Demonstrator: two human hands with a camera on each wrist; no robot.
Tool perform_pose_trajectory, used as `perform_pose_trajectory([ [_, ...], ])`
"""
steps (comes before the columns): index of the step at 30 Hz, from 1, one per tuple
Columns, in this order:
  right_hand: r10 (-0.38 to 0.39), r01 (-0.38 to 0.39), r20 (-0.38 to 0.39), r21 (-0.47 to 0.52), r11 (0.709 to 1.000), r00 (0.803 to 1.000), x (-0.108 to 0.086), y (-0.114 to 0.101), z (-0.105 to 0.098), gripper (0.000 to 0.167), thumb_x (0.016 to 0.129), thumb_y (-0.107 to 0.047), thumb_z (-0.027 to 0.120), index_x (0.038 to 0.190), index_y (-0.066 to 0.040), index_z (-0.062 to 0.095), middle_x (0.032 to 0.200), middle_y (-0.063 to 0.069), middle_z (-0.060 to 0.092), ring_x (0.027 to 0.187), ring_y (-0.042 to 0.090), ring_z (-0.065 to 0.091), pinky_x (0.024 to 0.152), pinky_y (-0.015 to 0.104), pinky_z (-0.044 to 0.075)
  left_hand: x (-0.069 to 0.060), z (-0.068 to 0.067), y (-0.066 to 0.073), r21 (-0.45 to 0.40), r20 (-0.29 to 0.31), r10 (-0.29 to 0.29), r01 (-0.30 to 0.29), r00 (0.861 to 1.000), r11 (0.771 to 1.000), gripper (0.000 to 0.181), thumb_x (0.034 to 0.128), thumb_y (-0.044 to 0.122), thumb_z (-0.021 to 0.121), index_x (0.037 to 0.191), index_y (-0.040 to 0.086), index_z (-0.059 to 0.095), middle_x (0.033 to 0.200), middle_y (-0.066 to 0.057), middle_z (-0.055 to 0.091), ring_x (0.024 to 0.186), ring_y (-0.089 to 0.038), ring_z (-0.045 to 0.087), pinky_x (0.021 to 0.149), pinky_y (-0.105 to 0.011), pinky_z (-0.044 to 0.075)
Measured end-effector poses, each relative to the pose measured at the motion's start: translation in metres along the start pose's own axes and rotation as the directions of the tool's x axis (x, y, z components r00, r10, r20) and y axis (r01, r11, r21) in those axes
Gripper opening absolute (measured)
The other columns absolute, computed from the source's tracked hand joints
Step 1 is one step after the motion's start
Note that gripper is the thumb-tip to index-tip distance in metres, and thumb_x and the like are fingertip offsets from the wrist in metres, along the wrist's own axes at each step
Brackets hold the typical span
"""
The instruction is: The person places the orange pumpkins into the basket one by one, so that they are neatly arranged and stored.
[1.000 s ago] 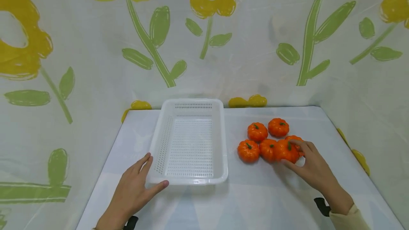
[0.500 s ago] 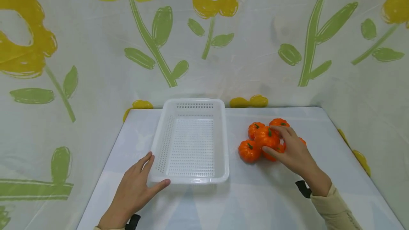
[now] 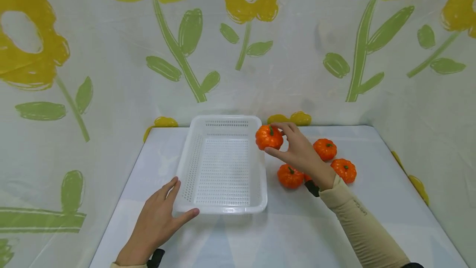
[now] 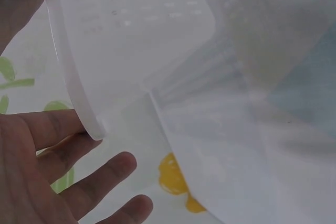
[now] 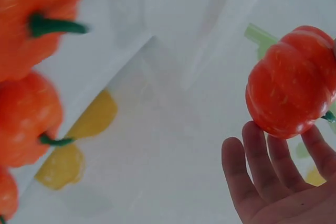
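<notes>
My right hand (image 3: 297,148) holds a small orange toy pumpkin (image 3: 269,137) with a green stem between thumb and fingers, raised beside the right rim of a white perforated plastic basket (image 3: 260,177). In the right wrist view the fingertips touch the underside of this pumpkin (image 5: 291,85). My left hand (image 3: 154,218) rests at the basket's near left corner, its fingers fairly straight against the rim (image 4: 79,93). More toy pumpkins lie on the table right of the basket: one at the front (image 3: 291,176), others farther right; my right hand and wrist partly hide the group.
A pale table (image 3: 238,243) carries everything; its back edge meets a hanging cloth (image 3: 290,73) printed with yellow flowers and green leaves. In the right wrist view, several pumpkins (image 5: 26,119) line the left side.
My right hand has lifted the pumpkin from the group and carried it left and away from me to the basket's right rim. The left hand has stayed at the basket corner.
</notes>
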State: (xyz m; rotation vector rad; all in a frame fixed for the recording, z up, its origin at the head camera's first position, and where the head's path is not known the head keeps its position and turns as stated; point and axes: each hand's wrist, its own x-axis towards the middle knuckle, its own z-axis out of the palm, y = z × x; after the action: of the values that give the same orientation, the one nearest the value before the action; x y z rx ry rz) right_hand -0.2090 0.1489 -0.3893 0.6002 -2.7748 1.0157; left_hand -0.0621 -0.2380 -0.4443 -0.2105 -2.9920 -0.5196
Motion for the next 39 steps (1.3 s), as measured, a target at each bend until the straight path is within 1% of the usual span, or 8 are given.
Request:
perform_pose_trajectory([
  [5, -0.065, 0.065, -0.006, 0.073, 0.995, 0.998, 0.033, -0.023, 0.018, 0.073, 0.085, -0.052, 0.079, 0.145, -0.024, 0.049, 0.140, 0.004, 0.049, 0.111, 0.022, 0.053, 0.092, 0.042, 0.053, 0.000, 0.001, -0.001, 0.008, 0.005, -0.008, 0.008, 1.000, 1.000, 0.105, 0.0820, 0.074, 0.066, 0.149, -0.004, 0.046, 0.155, -0.017, 0.042, 0.132, -0.045, 0.048, 0.107, -0.061, 0.041],
  [9, -0.094, 0.095, -0.011, 0.117, 0.989, 0.996, 0.055, -0.039, 0.038, 0.071, 0.085, -0.048, 0.080, 0.145, -0.022, 0.050, 0.139, 0.004, 0.049, 0.111, 0.022, 0.053, 0.092, 0.040, 0.054, 0.000, 0.001, -0.001, 0.015, 0.008, -0.018, 0.018, 1.000, 1.000, 0.107, 0.0814, 0.077, 0.063, 0.148, -0.004, 0.046, 0.155, -0.017, 0.043, 0.131, -0.046, 0.048, 0.107, -0.062, 0.041],
  [14, -0.102, 0.102, -0.003, 0.060, 0.993, 0.995, 0.080, -0.053, 0.068, 0.071, 0.087, -0.046, 0.079, 0.145, -0.018, 0.049, 0.139, 0.008, 0.048, 0.111, 0.022, 0.058, 0.093, 0.036, 0.056, 0.000, 0.002, 0.000, 0.013, 0.003, -0.018, 0.018, 1.000, 1.000, 0.106, 0.0817, 0.079, 0.062, 0.148, -0.003, 0.047, 0.155, -0.017, 0.043, 0.130, -0.045, 0.048, 0.107, -0.062, 0.041],
  [19, -0.069, 0.068, 0.073, 0.015, 0.998, 0.995, 0.099, -0.061, 0.095, 0.070, 0.089, -0.044, 0.077, 0.145, -0.013, 0.049, 0.140, 0.012, 0.047, 0.113, 0.025, 0.060, 0.094, 0.036, 0.056, 0.001, 0.002, 0.001, 0.021, 0.015, -0.031, 0.031, 0.999, 0.999, 0.107, 0.0810, 0.079, 0.062, 0.148, -0.003, 0.047, 0.155, -0.017, 0.043, 0.131, -0.046, 0.048, 0.107, -0.063, 0.040],
  [23, -0.026, 0.027, 0.126, -0.004, 1.000, 0.992, 0.110, -0.065, 0.114, 0.069, 0.089, -0.044, 0.076, 0.145, -0.015, 0.048, 0.141, 0.011, 0.047, 0.115, 0.025, 0.059, 0.094, 0.040, 0.056, 0.002, 0.002, 0.002, 0.029, 0.013, -0.042, 0.042, 0.999, 0.999, 0.109, 0.0799, 0.081, 0.061, 0.149, -0.002, 0.047, 0.155, -0.017, 0.043, 0.131, -0.045, 0.048, 0.106, -0.064, 0.040],
  [29, 0.020, -0.012, 0.176, -0.047, 0.999, 0.984, 0.118, -0.067, 0.140, 0.067, 0.088, -0.042, 0.077, 0.145, -0.019, 0.048, 0.141, 0.008, 0.047, 0.115, 0.025, 0.058, 0.094, 0.042, 0.056, 0.004, 0.002, 0.002, 0.028, -0.010, -0.024, 0.024, 1.000, 0.999, 0.108, 0.0799, 0.081, 0.061, 0.148, -0.002, 0.049, 0.154, -0.017, 0.045, 0.130, -0.043, 0.049, 0.106, -0.063, 0.041],
  [34, 0.018, -0.011, 0.188, -0.042, 0.999, 0.982, 0.122, -0.069, 0.157, 0.068, 0.088, -0.038, 0.079, 0.145, -0.018, 0.048, 0.142, 0.009, 0.047, 0.117, 0.025, 0.058, 0.097, 0.041, 0.054, 0.003, 0.001, 0.002, 0.022, -0.011, -0.026, 0.027, 1.000, 0.999, 0.106, 0.0799, 0.078, 0.065, 0.147, -0.002, 0.049, 0.154, -0.016, 0.045, 0.129, -0.044, 0.049, 0.106, -0.062, 0.041],
  [39, 0.015, -0.005, 0.183, -0.056, 0.998, 0.983, 0.126, -0.069, 0.169, 0.067, 0.087, -0.035, 0.080, 0.144, -0.017, 0.050, 0.141, 0.009, 0.049, 0.117, 0.025, 0.058, 0.097, 0.040, 0.054, 0.001, 0.001, 0.001, 0.027, -0.003, -0.037, 0.037, 0.999, 0.999, 0.107, 0.0794, 0.080, 0.063, 0.148, -0.001, 0.049, 0.154, -0.016, 0.045, 0.130, -0.044, 0.049, 0.107, -0.062, 0.041],
])
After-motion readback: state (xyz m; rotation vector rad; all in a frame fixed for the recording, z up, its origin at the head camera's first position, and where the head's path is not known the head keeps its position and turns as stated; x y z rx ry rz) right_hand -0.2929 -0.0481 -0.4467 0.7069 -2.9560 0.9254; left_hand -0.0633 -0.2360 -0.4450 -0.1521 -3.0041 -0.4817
